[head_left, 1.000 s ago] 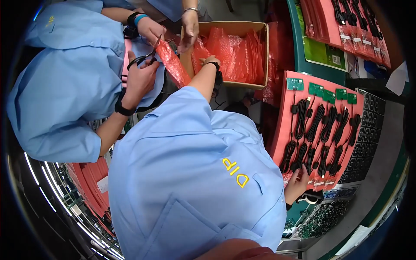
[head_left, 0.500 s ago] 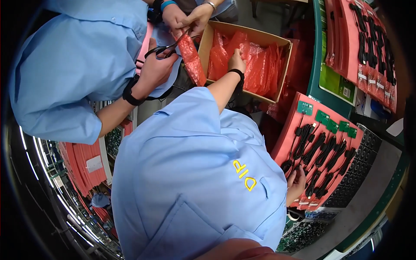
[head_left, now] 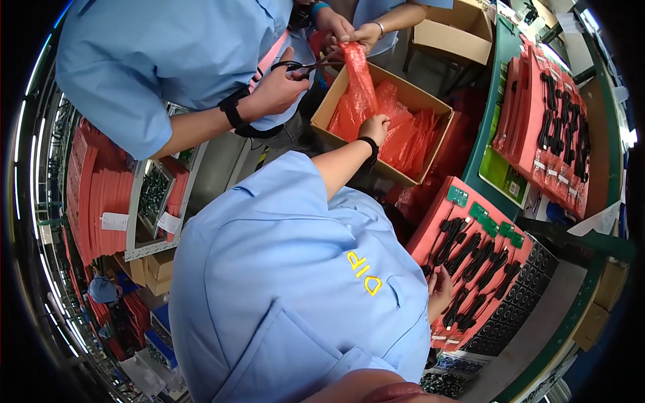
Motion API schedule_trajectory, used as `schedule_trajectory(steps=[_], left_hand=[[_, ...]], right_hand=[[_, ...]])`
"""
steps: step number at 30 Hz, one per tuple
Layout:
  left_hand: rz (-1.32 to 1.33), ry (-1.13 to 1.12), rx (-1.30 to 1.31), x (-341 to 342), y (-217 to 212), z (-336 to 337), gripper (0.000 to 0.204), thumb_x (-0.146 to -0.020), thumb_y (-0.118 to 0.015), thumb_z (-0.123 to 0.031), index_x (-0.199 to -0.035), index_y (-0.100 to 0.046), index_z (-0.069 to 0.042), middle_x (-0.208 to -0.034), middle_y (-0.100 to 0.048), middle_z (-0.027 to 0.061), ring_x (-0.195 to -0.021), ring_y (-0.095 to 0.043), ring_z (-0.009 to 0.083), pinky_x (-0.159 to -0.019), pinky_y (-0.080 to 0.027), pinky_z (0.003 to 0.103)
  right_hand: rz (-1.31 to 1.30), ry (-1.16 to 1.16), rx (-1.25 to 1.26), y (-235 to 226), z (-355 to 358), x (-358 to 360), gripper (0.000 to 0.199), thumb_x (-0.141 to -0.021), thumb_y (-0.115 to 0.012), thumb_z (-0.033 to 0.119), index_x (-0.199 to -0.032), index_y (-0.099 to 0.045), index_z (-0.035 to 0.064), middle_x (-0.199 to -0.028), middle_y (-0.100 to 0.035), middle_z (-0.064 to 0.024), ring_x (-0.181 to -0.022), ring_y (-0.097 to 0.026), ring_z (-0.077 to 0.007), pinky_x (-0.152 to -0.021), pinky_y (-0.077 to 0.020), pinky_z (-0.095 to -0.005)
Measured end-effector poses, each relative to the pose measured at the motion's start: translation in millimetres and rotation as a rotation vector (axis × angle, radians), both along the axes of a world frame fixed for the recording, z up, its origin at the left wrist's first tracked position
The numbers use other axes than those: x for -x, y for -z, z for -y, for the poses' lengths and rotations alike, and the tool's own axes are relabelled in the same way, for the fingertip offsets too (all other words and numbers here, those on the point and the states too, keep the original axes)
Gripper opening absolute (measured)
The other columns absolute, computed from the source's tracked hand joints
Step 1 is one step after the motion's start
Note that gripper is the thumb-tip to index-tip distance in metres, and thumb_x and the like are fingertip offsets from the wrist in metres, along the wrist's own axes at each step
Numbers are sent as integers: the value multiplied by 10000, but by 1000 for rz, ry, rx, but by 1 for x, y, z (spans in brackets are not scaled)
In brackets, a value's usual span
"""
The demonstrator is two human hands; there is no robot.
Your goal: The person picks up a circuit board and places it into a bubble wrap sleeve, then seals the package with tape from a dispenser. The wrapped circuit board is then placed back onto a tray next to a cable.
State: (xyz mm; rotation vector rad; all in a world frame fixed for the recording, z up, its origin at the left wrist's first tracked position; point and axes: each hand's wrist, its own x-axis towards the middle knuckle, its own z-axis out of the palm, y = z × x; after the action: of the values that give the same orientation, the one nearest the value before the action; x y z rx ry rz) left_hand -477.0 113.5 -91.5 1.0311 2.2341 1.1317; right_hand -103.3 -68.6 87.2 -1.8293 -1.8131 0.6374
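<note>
- Over the near rim of an open cardboard box [head_left: 328, 106]: left hand [head_left: 374, 129] sits among red bubble-wrap bags [head_left: 416, 138], fingers curled close together. Cannot tell whether a bag is pinched; palm faces away.
- Bags fill the box, many on edge, probably so single ones can be picked out from above.
- Right hand [head_left: 440, 292] is at the left edge of a pink sheet [head_left: 435, 221], fingers loosely bent beside the black cable bundles [head_left: 463, 258]. Whether they grip anything, cannot tell; shirt hides part. Perhaps it steadies the sheet while the body leans left.
- Cable bundles lie side by side, small green boards [head_left: 479, 213] along the sheet's far edge; the spacing seems meant to prevent tangling.
- Across the box, a co-worker's scissor hand [head_left: 279, 92] is closed round black scissors [head_left: 312, 66], blades toward a long red strip [head_left: 361, 77]. Contact unclear.
- Strip's upper end: gathered between the co-worker's other hand [head_left: 331, 25] and a third person's braceleted hand [head_left: 367, 35]. It hangs into the box, likely held high to keep it taut.
</note>
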Motion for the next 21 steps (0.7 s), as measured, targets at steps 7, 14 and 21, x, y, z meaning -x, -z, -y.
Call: schedule_trajectory(steps=[7,14,21], left_hand=[[-47,38,-162,-16,-20,20,124,-850,-560,-133,-925,-483,-72,-882,-609,155,-798,-599,360,-675,-478,423],[-85,218,-128,-42,-61,33,125,-894,-467,-108,-994,-405,-67,-950,-613,169,-871,-590,372,-705,-477,437],[-201,422,-485,-58,-98,25,132,-854,-492,-20,-960,-418,-52,-1029,-614,136,-922,-585,343,-741,-483,403]], right_hand=[[-23,-82,17,-8,10,0,231,-821,-590,46,-1047,-608,0,-897,-616,-146,-787,-607,-260,-710,-483,-334],[-82,-142,-54,10,1,-17,233,-806,-594,24,-1036,-611,-3,-870,-612,-149,-775,-608,-259,-690,-488,-331],[-169,-140,-42,2,-4,-11,227,-813,-600,28,-1037,-611,-6,-873,-615,-145,-781,-611,-234,-695,-491,-321]])
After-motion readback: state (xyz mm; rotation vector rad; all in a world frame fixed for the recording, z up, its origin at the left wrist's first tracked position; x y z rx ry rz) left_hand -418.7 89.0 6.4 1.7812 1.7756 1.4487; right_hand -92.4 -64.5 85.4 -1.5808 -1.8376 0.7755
